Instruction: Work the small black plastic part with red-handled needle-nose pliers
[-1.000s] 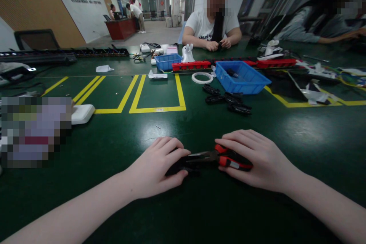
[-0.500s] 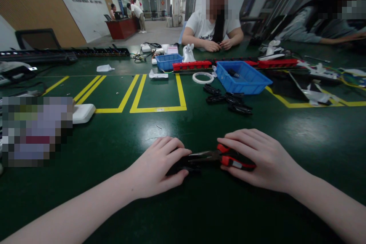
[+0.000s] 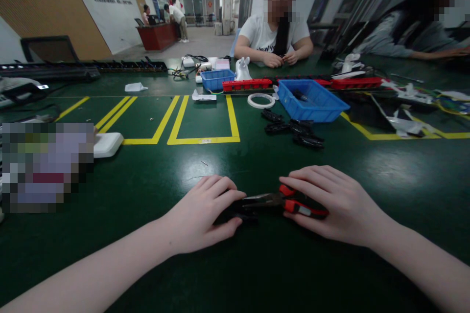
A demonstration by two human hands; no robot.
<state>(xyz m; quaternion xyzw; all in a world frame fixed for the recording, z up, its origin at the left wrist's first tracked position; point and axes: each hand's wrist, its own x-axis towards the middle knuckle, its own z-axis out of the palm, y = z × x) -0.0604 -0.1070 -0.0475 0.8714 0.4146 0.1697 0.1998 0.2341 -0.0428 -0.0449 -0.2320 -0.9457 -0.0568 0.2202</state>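
My left hand (image 3: 207, 215) is closed around a small black part (image 3: 245, 216) on the green table, its fingers hiding much of the part. From the right, my right hand (image 3: 330, 203) grips red-and-black needle-nose pliers (image 3: 290, 201) by the handles. The pliers' metal jaws point left and reach the black part beside my left fingertips. Beyond my hands lies a group of black bundles (image 3: 301, 127), next to a blue bin (image 3: 310, 100) with dark items inside.
A ring of white tape (image 3: 260, 100) lies left of the bin. Red strips (image 3: 247, 84) run behind it. A white box (image 3: 107, 145) sits at the left. Across the table sits a person (image 3: 273, 39); another is at the right.
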